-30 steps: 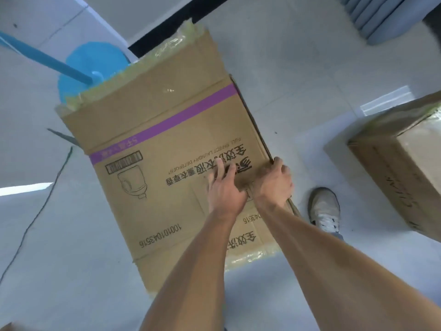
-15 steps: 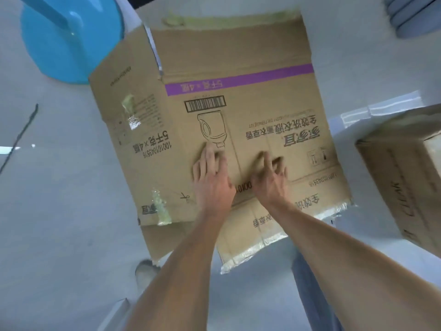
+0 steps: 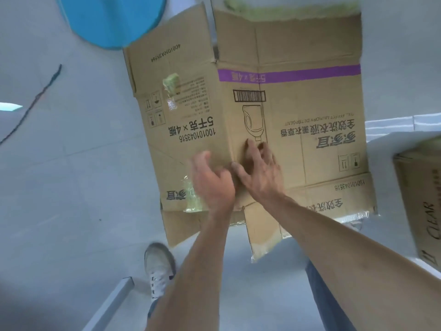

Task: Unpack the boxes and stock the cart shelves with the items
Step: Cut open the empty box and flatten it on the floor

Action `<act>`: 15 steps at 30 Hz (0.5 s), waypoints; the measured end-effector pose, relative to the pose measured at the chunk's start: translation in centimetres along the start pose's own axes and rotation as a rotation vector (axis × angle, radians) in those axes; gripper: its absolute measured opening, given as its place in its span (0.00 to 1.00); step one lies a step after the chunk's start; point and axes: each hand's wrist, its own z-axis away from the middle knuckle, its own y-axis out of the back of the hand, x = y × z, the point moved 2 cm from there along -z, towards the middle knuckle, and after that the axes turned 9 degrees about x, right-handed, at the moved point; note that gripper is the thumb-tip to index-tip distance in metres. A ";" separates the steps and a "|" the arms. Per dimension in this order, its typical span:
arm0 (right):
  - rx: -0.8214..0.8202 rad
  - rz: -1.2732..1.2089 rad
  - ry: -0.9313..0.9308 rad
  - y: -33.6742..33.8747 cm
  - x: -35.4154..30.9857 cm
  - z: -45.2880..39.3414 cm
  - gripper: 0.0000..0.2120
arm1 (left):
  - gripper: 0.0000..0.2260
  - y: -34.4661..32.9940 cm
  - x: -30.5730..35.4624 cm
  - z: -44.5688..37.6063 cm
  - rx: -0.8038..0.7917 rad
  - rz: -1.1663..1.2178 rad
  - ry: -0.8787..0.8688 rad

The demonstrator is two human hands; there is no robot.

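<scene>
Left hand (image 3: pixel 212 185) now off flattened box (image 3: pixel 298 111), open; right hand (image 3: pixel 260 170) splayed on it

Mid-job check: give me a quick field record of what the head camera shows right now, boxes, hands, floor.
main box: flattened detergent carton with a purple stripe, lying on the floor
left hand: open, at the carton's fold line
right hand: fingers spread, pressing on the carton
second box: brown carton at right edge, printed CLEAR
other: blue round base top left; white shoe below the carton
cart: not in view
</scene>
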 end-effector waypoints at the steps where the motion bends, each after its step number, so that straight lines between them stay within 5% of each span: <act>1: -0.005 0.014 -0.030 -0.3 -0.5 0.2 0.36 | 0.10 1.3 -2.2 0.3 0.228 0.009 0.328; 3: 0.016 0.020 -0.091 -0.6 -0.7 0.5 0.35 | 0.09 4.0 -7.4 3.1 0.356 -0.033 0.908; 5: 0.055 0.042 -0.076 -0.6 -1.3 1.0 0.34 | 0.11 6.1 -11.0 7.0 0.086 -0.072 1.192; 8: 0.139 0.044 -0.063 -0.8 -2.5 1.7 0.31 | 0.16 5.5 -12.8 9.0 -0.085 0.451 1.663; 13: 0.240 0.001 -0.083 -1.7 -2.5 2.0 0.29 | 0.26 -1.1 -11.6 7.2 -0.235 1.197 1.778; 15: 0.290 -0.024 -0.083 -2.2 -1.8 1.7 0.31 | 0.24 -2.9 -10.4 6.7 -0.384 1.369 1.645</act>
